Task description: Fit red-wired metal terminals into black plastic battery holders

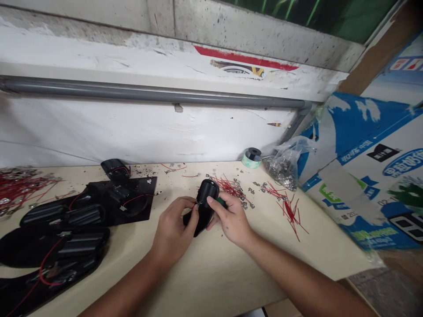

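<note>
Over the middle of the table, a black plastic housing with a ribbed battery compartment (208,190) is held tilted up between both hands. My left hand (176,222) pinches its left edge, thumb and forefinger closed at a small spot whose details I cannot make out. Around the right side wraps my right hand (231,218), thumb pressed on the compartment face. Something green (222,202) shows beside the right fingers; its kind is hidden. Just behind the hands lies a pile of red wires with metal contact tabs (231,187).
Several similar black housings (82,240) with red wires lie at the left, near a heap of wired tabs (16,187). Loose red wires (291,213), a roll of green tape (251,157) and a plastic bag of metal parts (284,163) are at right, beside a blue-white carton (363,176).
</note>
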`<state>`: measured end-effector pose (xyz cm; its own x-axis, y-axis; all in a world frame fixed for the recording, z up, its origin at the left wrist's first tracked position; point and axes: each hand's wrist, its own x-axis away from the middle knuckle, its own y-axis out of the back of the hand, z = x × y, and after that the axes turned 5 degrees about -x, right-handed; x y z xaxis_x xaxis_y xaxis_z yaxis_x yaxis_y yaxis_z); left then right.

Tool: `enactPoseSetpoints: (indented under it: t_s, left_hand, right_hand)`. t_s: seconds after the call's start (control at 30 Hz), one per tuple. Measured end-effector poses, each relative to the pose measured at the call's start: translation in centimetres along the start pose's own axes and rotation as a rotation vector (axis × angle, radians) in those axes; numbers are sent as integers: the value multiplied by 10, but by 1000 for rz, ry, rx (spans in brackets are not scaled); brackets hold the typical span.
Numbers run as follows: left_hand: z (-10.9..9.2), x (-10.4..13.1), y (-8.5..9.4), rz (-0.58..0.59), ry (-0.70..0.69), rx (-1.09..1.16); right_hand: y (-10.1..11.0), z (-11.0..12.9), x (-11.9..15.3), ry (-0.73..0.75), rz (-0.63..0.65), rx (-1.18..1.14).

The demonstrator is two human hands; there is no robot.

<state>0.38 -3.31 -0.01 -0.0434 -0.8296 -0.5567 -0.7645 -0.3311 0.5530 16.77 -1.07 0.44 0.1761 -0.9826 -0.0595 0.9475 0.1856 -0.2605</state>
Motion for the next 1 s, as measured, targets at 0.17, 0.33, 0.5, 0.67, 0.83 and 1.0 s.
enactPoseSetpoints:
  t_s: [0.17,0.33,0.5,0.67,0.83,1.0]
  left_hand:
    - [6,-2,-1,-31,-204,-166]
    - [6,-6,1,-24,-355,-221]
    - [11,-9,2,1,-360,-180]
    - [17,-11,10,60,-479,-181]
    - [13,-16,21,228,-516,-250]
    - [2,-20,23,324,-236,-84]
  right_hand:
    - [1,1,-1,14,-3,21]
    - [0,3,-1,0,0,9]
    - [-2,5,0,-47,26,-12]
    - [0,8,-2,-66,50,-17]
    - [4,15,-5,-157,125,-13]
    - [9,16,-5,-259,197,-9]
